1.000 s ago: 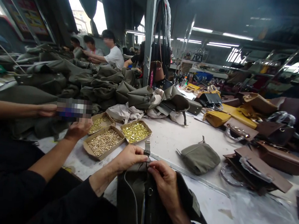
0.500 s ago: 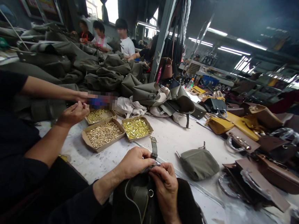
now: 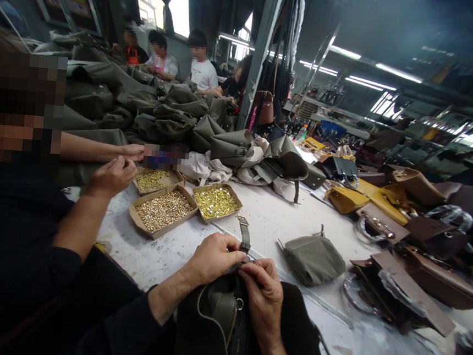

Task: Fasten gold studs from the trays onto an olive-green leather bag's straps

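Observation:
A dark olive handbag [image 3: 218,314] stands right below me, its top gaping and a gold zip and a metal ring showing inside. My left hand [image 3: 216,258] pinches the bag's upper edge where a buckled strap [image 3: 245,233] rises. Close against it, my right hand [image 3: 263,290] is closed on the same edge, thumb and fingertips together. What lies between the fingertips is too small or hidden to make out. Beyond my hands sit a tray of rose-gold metal pieces [image 3: 163,212] and a tray of yellow-gold pieces [image 3: 218,202].
At left a co-worker's hand [image 3: 114,175] hovers by a third tray [image 3: 157,180]. A small olive pouch [image 3: 314,260] lies right of my hands. Brown bags [image 3: 443,278] and yellow bags [image 3: 383,201] crowd the right; olive bags [image 3: 162,121] are heaped behind, near a metal post [image 3: 258,63].
The co-worker at left has leaned forward, the head now in view and one hand shifted slightly left. My hands keep nearly the same place on the handbag.

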`<state>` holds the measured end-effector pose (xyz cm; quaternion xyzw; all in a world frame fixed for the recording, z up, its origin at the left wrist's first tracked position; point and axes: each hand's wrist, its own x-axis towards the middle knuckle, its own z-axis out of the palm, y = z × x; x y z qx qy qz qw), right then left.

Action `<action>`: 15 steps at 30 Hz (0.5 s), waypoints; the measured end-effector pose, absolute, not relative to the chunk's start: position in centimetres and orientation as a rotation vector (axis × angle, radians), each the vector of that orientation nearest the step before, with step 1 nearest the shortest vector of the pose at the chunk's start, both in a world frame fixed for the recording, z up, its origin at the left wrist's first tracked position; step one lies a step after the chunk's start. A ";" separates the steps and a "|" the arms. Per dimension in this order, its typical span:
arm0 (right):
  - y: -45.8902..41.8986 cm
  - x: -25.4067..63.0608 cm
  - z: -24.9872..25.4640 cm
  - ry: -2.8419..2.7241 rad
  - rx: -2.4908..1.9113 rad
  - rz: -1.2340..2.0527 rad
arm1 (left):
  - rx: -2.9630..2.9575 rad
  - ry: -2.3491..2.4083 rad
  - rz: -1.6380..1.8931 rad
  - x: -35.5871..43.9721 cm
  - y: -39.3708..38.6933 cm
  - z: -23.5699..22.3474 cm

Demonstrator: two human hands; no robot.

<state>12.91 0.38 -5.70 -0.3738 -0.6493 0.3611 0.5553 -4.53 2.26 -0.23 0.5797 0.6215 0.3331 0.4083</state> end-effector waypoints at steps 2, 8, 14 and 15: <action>0.3 12.9 -5.7 -1.535 -0.886 0.843 | 1.455 1.575 0.839 -4.5 2.2 -0.2; 0.1 13.0 -5.6 -1.557 -0.919 0.808 | 1.449 1.577 0.843 -4.4 2.1 0.0; -0.2 12.6 -5.2 -1.541 -0.976 0.801 | 1.555 1.557 0.865 -4.2 1.6 0.5; -0.3 12.5 -5.2 -1.531 -0.987 0.798 | 1.587 1.552 0.875 -4.2 1.5 0.6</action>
